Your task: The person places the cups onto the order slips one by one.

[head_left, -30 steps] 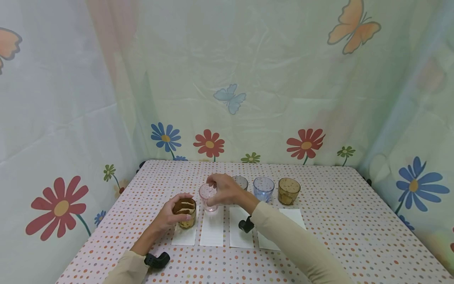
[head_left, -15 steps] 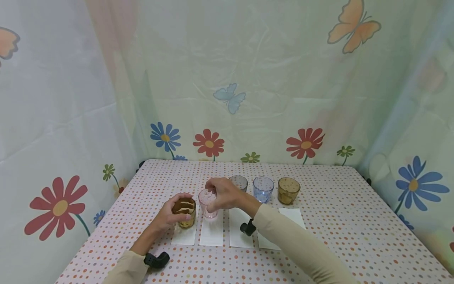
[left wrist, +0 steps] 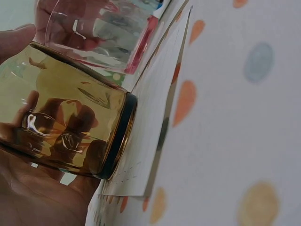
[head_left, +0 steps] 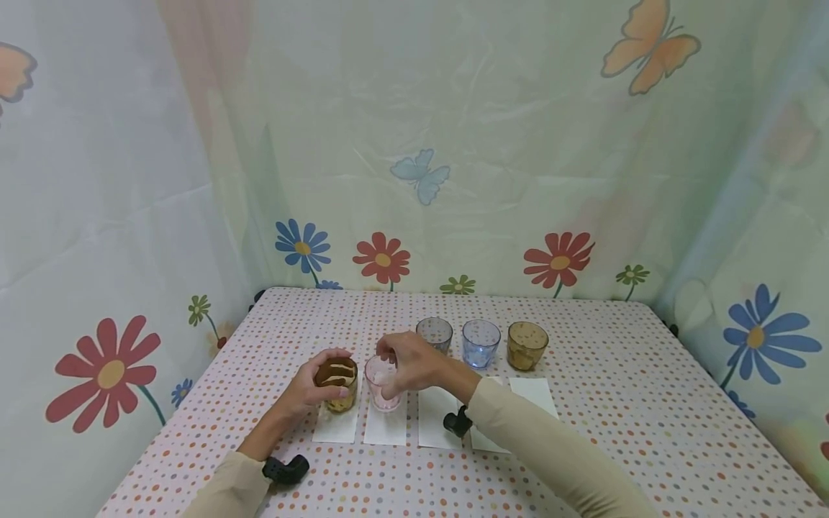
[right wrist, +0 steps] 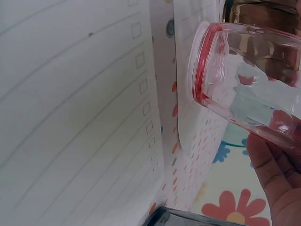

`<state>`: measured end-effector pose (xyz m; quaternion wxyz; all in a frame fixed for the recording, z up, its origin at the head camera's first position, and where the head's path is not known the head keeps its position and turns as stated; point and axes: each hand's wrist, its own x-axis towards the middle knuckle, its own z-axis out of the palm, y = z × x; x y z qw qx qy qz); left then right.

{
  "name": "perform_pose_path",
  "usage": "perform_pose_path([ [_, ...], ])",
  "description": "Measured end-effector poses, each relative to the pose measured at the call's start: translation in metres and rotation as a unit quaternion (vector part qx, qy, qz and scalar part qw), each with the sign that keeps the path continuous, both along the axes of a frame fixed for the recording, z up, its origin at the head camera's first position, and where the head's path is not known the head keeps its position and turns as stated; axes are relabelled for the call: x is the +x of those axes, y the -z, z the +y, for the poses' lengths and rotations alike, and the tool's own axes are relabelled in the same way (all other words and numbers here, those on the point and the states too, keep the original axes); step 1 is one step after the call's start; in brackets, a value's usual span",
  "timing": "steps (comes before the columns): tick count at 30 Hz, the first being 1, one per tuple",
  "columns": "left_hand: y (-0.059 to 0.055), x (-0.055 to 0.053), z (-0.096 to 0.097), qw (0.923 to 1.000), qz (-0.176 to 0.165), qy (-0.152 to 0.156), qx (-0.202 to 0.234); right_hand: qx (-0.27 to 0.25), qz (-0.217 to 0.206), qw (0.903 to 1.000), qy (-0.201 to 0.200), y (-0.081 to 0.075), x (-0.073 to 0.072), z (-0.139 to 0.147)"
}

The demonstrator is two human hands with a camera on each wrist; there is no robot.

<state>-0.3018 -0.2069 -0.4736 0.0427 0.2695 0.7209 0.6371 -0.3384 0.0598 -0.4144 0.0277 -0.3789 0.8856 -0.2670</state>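
Note:
My left hand (head_left: pixel 309 381) curls around an amber glass (head_left: pixel 345 399), which stands upright on the leftmost white sheet (head_left: pixel 333 430). In the left wrist view the fingers show through that amber glass (left wrist: pixel 66 117), its dark base right at the paper. A clear pink glass (head_left: pixel 383 401) is pinched near its rim by my right hand (head_left: pixel 414 363), beside the amber one. The right wrist view has the pink glass (right wrist: pixel 235 75) with its red-edged base close over the second sheet (head_left: pixel 385 432), part of its wall hidden by fingers.
Behind the right hand, a grey glass (head_left: pixel 435 332), a blue glass (head_left: pixel 481 345) and another amber glass (head_left: pixel 527 347) stand in a row. More white sheets (head_left: pixel 440 428) lie to the right on the dotted tablecloth (head_left: pixel 635 403). A patterned curtain (head_left: pixel 479 237) surrounds the table.
My right hand has lowered the pink glass toward me, down onto the second sheet's upper part. The grey glass now shows more fully. My left hand stays on the amber glass.

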Motion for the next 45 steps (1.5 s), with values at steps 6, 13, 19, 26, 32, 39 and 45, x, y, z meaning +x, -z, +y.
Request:
perform_pose_path([
  [6, 0.0, 0.0, 0.0, 0.9999, 0.001, 0.009, 0.008, 0.009, 0.007, 0.9999, -0.007, 0.001, 0.003, 0.001],
  [13, 0.002, -0.001, 0.0, 0.9997, 0.01, 0.017, 0.014, 0.007, 0.017, 0.9997, -0.014, 0.003, 0.003, 0.002],
  [19, 0.001, -0.002, 0.002, 0.9999, 0.009, 0.01, 0.005, 0.012, 0.003, 0.9998, -0.017, 0.004, 0.004, 0.005],
  [26, -0.002, -0.003, -0.001, 0.9999, 0.005, 0.005, -0.013, 0.032, -0.018, 0.9988, -0.034, 0.001, 0.0, 0.004],
  [32, -0.007, -0.004, -0.003, 0.9993, -0.001, 0.015, -0.033, 0.052, -0.031, 0.9978, -0.028, -0.001, 0.002, 0.003],
  [39, -0.013, -0.004, -0.004, 0.9979, 0.019, 0.025, -0.056, 0.056, -0.032, 0.9973, -0.036, -0.001, 0.003, 0.006],
  [45, -0.016, -0.004, -0.003, 0.9974, 0.019, 0.024, -0.065, 0.058, -0.046, 0.9968, -0.03, 0.0, 0.005, 0.009],
])
